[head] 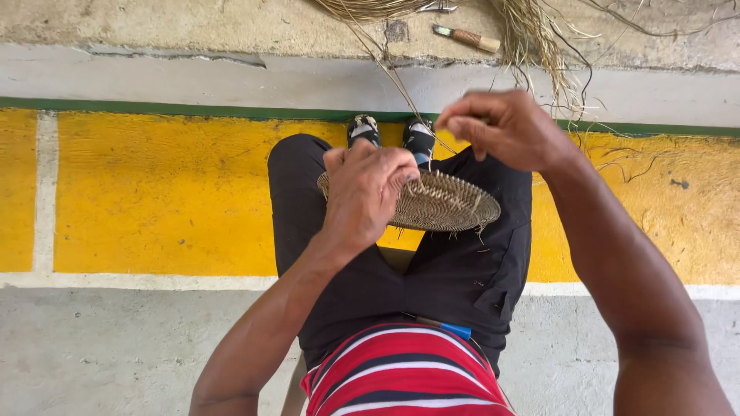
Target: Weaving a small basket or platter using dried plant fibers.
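Left hand grips the woven disc on the lap; right hand pinches a fibre strand, drawn taut above the rim. For a tight coil, keep the strand tensioned and the disc steady. Knife lies beyond.

Yellow-painted floor, grey concrete step beyond

Woven disc resting over the lap, above the trousers. Left hand on the disc's left part; right hand raised above and to the right, pinching a fibre strand running up to the bundle. Shoes beyond the disc. Tool on the ledge, left of the bundle.
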